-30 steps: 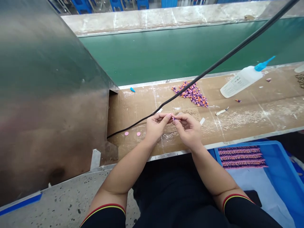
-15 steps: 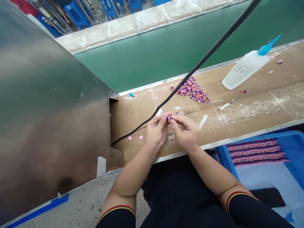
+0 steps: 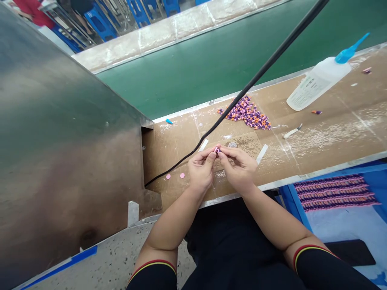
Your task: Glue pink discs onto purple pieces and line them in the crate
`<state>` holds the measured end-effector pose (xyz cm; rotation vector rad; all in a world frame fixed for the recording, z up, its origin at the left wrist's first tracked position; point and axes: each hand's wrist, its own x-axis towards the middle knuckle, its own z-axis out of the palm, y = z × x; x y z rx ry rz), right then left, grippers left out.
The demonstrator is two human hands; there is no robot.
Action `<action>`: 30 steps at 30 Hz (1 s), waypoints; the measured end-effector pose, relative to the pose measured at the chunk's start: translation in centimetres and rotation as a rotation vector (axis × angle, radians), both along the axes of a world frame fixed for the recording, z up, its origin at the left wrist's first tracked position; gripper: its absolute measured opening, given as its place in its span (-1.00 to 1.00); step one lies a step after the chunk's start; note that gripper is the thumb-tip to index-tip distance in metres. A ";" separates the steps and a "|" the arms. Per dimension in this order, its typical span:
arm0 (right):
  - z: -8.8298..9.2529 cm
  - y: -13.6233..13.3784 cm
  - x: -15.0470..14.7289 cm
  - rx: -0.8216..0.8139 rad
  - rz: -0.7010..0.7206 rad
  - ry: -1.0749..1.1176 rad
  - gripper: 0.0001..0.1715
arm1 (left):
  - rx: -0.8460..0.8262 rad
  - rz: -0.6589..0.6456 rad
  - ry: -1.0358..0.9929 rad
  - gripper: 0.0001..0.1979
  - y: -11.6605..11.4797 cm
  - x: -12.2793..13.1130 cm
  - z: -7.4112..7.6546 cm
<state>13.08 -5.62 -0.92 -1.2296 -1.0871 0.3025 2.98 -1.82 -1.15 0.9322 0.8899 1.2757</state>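
- A small purple piece (image 3: 217, 150) is being pinched between the fingertips of both hands, just above the near part of the tabletop (image 3: 332, 137).
- The left hand (image 3: 201, 169) is being held narrow, with thumb and forefinger closed on the piece from the left.
- The right hand (image 3: 238, 167) is likewise being held narrow, with its fingertips closed on the same piece from the right, so the two hands are meeting at the tips.
- A pile of purple and orange pieces (image 3: 249, 114) is being seen loose on the tabletop beyond the hands, near the far edge.
- A black cable (image 3: 242, 96) is being run slantwise across the view, passing over that pile and down towards the metal panel (image 3: 60, 141) on the left.
- Two pink discs (image 3: 175, 176) are being seen flat on the tabletop just left of the left hand, side by side but apart.
- A white strip (image 3: 261, 153) is being seen on the tabletop just right of the right hand.
- A white bottle (image 3: 317, 82) with a blue nozzle is being seen on its side at the far right, well apart from the hands.
- Rows of purple strips (image 3: 335, 193) are being held in a blue tray (image 3: 290, 201) below the near edge of the tabletop, to the right.
- A green belt (image 3: 211, 60) is being seen beyond the tabletop.
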 end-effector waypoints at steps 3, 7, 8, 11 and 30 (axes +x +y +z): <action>0.0 -0.1 0.0 -0.024 -0.023 -0.052 -0.84 | 0.055 0.025 0.073 -0.60 -0.4 -0.1 -0.2; 0.0 -0.3 -0.1 0.025 -0.036 -0.084 -0.86 | 0.085 0.015 0.102 -0.63 -0.7 -0.3 -0.4; 0.0 -0.3 -0.1 0.045 -0.038 -0.080 -0.86 | 0.088 0.007 0.104 -0.63 -0.7 -0.4 -0.4; 0.0 -0.5 0.0 0.042 -0.034 -0.059 -0.86 | 0.085 -0.006 0.108 -0.64 -0.8 -0.4 -0.4; 1.3 -3.1 11.4 -0.342 0.389 -0.483 -0.79 | 0.095 0.023 0.110 -0.56 0.6 -0.1 -0.4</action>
